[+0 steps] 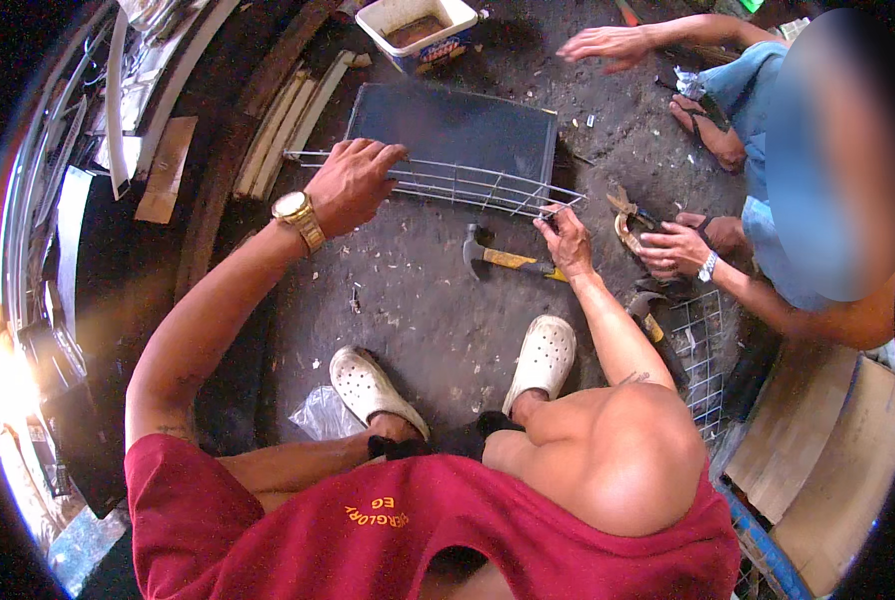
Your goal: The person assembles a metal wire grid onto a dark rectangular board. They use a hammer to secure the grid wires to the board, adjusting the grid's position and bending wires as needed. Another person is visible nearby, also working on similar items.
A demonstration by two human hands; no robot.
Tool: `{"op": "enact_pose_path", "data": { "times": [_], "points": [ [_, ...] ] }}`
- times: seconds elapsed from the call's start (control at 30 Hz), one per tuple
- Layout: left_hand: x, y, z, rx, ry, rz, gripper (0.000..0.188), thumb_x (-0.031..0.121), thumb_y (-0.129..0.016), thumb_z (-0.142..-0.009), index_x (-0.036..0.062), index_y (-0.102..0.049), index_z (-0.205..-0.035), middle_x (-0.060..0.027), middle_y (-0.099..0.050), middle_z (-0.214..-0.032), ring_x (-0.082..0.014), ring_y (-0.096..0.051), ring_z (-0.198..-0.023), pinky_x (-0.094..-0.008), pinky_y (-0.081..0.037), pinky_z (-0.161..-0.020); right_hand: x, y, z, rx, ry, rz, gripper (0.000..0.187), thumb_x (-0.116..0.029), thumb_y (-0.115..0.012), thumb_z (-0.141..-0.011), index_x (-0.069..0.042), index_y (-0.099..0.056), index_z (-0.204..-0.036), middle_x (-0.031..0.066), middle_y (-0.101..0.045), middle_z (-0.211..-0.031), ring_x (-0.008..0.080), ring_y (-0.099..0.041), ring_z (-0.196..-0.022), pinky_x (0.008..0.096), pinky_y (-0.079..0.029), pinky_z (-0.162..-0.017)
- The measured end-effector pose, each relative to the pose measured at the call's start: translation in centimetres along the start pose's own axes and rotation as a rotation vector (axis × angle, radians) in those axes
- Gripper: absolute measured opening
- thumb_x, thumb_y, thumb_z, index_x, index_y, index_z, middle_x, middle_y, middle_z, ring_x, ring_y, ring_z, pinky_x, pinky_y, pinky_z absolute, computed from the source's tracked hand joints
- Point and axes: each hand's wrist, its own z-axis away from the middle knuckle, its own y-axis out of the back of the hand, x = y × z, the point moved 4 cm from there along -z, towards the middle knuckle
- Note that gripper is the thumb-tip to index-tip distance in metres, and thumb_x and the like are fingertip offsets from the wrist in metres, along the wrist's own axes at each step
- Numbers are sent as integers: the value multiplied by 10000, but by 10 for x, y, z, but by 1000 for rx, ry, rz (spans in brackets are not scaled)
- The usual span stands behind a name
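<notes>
A long, narrow piece of wire mesh (448,184) stretches across in front of me, over the near edge of a dark flat panel (458,130) on the ground. My left hand (356,185) grips it near its left end, fingers curled over the wires. At its right end, my right hand (570,243) pinches the wire corner between thumb and fingers. Just left of my right hand lies a claw hammer (508,260) with a yellow and black handle. On the right, a co-worker's hand (676,250) is at a pair of pliers (628,212).
A white plastic tub (418,30) stands beyond the panel. Wooden strips (293,130) lie at the left. Another hammer (653,318) and a wire grid (703,350) are beside my right forearm. Boards (818,440) lie at the lower right. A co-worker's other hand (608,45) reaches over the ground.
</notes>
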Motion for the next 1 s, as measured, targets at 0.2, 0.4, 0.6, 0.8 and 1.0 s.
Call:
{"op": "enact_pose_path", "data": {
  "times": [0.2, 0.4, 0.6, 0.8, 1.0],
  "points": [
    [13, 4, 7, 89, -6, -37, 599, 95, -693, -818, 83, -482, -1378, -153, -565, -1316, -337, -477, -1287, -503, -335, -1111, 3, 21, -1, -164, -114, 2, 381, -199, -715, -875, -138, -612, -1237, 140, -654, -1170, 340, -668, -1014, 416, -548, -843],
    [25, 9, 17, 123, 8, -139, 679, 40, -635, -742, 19, -469, -1400, -179, -518, -1358, -397, -425, -1326, -593, -306, -1117, -4, 116, -37, -247, -111, 196, 403, -194, -680, -883, -117, -594, -1270, 127, -657, -1213, 320, -633, -1123, 422, -501, -959],
    [22, -6, 17, 143, 55, -90, 632, 76, -639, -785, -21, -472, -1387, -194, -523, -1347, -385, -447, -1308, -589, -309, -1124, -45, 185, -98, -625, -84, 695, 407, -276, -681, -877, -98, -617, -1237, 183, -689, -1140, 363, -643, -1100, 467, -505, -941],
    [11, -3, 13, 189, -64, -90, 471, 88, -603, -836, 59, -581, -1306, -110, -620, -1240, -278, -545, -1190, -504, -435, -965, -88, 174, -137, -593, 112, 762, 317, -214, -605, -918, -114, -634, -1218, 206, -690, -1106, 384, -652, -1060, 480, -520, -909],
    [-18, -15, -29, -94, -7, -36, 200, 147, -629, -802, 124, -695, -990, -39, -708, -915, -270, -657, -985, -491, -478, -783, -66, 149, -129, -688, 243, 731, 322, -130, -518, -917, -144, -665, -1203, 223, -710, -998, 414, -683, -936, 472, -544, -829]
  ]
}}
